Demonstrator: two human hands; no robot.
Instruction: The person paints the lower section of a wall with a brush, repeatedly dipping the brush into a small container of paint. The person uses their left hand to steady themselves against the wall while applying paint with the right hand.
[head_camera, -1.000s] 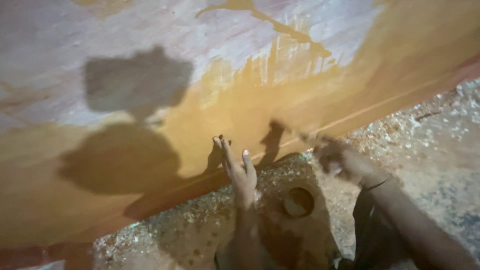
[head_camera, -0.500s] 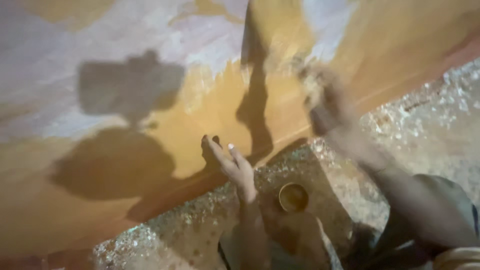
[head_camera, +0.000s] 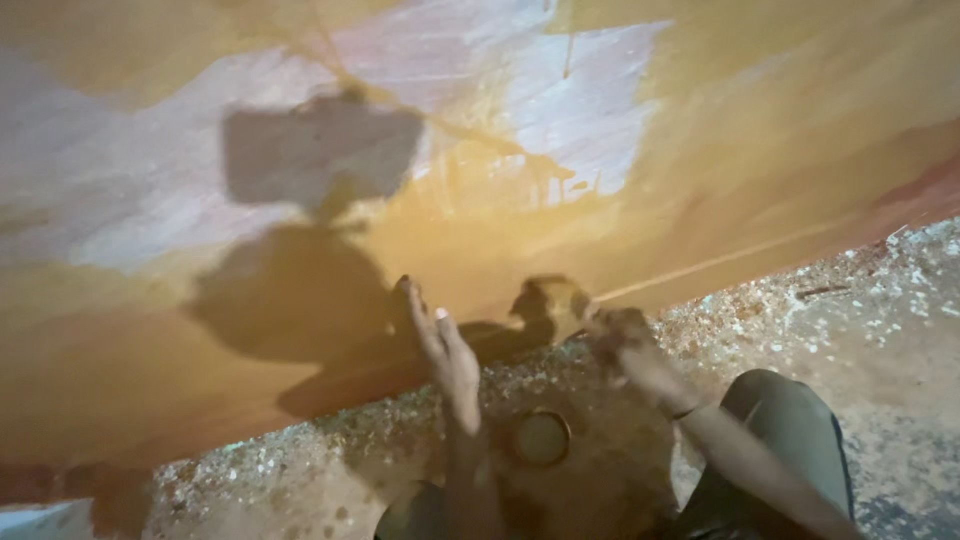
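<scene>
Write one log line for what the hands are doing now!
left hand: open, against wall | right hand: blurred, low on wall | round cup: on floor

Floor (head_camera: 860, 330): speckled terrazzo, stained rusty brown, meeting the wall's base just beyond the left hand's fingers (head_camera: 425, 320). One small round bowl (head_camera: 541, 438) of brownish liquid stands on it, below those fingers, beside the wrist.
</scene>
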